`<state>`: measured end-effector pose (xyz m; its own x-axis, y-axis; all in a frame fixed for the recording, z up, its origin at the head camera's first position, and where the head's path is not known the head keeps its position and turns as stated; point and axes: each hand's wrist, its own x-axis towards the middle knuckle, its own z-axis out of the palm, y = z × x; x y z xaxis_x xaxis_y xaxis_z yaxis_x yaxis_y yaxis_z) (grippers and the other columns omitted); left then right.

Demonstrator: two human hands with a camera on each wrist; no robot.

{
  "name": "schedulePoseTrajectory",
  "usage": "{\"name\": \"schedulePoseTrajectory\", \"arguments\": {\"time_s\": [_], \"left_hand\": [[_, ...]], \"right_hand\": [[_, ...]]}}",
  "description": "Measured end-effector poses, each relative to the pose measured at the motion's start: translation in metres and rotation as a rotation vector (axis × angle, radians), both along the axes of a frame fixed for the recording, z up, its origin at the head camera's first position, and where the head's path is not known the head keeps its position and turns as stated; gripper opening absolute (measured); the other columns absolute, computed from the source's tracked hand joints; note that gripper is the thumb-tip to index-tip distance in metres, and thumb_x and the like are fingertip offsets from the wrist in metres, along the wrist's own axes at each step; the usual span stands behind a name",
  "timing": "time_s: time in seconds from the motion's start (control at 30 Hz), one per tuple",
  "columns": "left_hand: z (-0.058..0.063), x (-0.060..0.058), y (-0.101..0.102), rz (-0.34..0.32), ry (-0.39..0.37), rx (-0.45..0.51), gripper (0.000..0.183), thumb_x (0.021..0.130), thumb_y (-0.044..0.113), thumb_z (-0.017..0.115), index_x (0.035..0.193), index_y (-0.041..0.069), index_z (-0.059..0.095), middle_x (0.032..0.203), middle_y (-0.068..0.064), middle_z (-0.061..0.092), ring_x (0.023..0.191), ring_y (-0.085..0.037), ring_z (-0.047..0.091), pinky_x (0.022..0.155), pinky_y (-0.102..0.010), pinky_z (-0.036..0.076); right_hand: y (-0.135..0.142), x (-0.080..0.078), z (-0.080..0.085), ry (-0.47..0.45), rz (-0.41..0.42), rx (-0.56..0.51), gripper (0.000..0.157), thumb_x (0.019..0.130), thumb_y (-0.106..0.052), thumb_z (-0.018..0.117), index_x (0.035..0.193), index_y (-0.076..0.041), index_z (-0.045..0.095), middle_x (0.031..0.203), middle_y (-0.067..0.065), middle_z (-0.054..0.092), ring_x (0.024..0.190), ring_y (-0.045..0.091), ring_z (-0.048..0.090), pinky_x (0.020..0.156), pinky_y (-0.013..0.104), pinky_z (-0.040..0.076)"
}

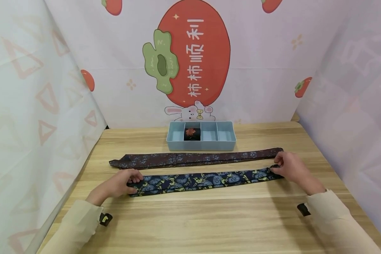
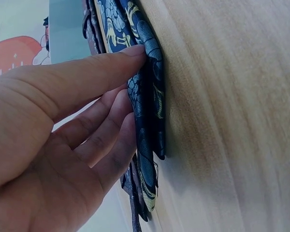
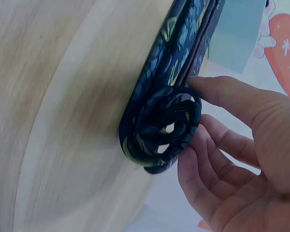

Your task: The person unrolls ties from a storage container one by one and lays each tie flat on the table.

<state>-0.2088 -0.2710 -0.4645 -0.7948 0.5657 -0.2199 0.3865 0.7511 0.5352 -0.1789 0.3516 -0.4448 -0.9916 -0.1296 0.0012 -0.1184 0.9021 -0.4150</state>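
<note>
A navy necktie (image 1: 206, 180) with blue and yellow figures lies lengthwise across the table, folded over on itself. At its right end it is wound into a small coil (image 3: 159, 128), whose loops show edge-on in the right wrist view. My right hand (image 1: 290, 169) holds that coil between thumb and curled fingers. At the other end, my left hand (image 1: 122, 183) grips the layered tie, thumb (image 2: 130, 55) on one side and fingertips against the other. Just behind lies a dark maroon necktie (image 1: 197, 159) with blue flowers, stretched out flat.
A pale blue tray (image 1: 201, 145) with several compartments stands at the back of the table (image 1: 190, 225). One compartment holds a rolled black necktie (image 1: 192, 134) with a reddish leaf motif. Printed cloth (image 1: 257, 70) hangs behind and at both sides.
</note>
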Motion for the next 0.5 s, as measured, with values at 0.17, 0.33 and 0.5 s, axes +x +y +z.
{"name": "schedulePoseTrajectory", "arguments": {"time_s": [0.17,0.33,0.5], "left_hand": [[0.002,0.001,0.000,0.008,-0.006,-0.005,0.036,0.087,0.008,0.087,0.119,0.006,0.070,0.110,-0.001,0.069,0.097,-0.012,0.062,0.085,-0.033,0.057],[0.003,0.001,0.000,0.007,-0.008,0.006,0.036,0.087,0.008,0.086,0.119,0.006,0.070,0.110,-0.002,0.069,0.097,-0.012,0.062,0.084,-0.033,0.057],[0.002,0.002,-0.003,0.013,-0.011,0.008,0.036,0.087,0.008,0.086,0.119,0.005,0.069,0.111,-0.002,0.069,0.098,-0.012,0.062,0.084,-0.033,0.057]], "right_hand": [[0.014,0.000,0.005,-0.015,-0.018,-0.015,0.024,0.087,-0.012,0.083,0.095,0.005,0.068,0.083,0.010,0.066,0.073,0.017,0.056,0.066,0.034,0.048],[0.030,0.000,0.008,-0.025,-0.053,-0.023,0.024,0.088,-0.012,0.081,0.098,0.007,0.070,0.086,0.013,0.070,0.076,0.018,0.061,0.067,0.034,0.050],[0.043,-0.002,0.008,-0.032,-0.082,-0.019,0.018,0.090,-0.008,0.077,0.098,0.007,0.071,0.087,0.015,0.071,0.076,0.020,0.063,0.068,0.034,0.049]]}}
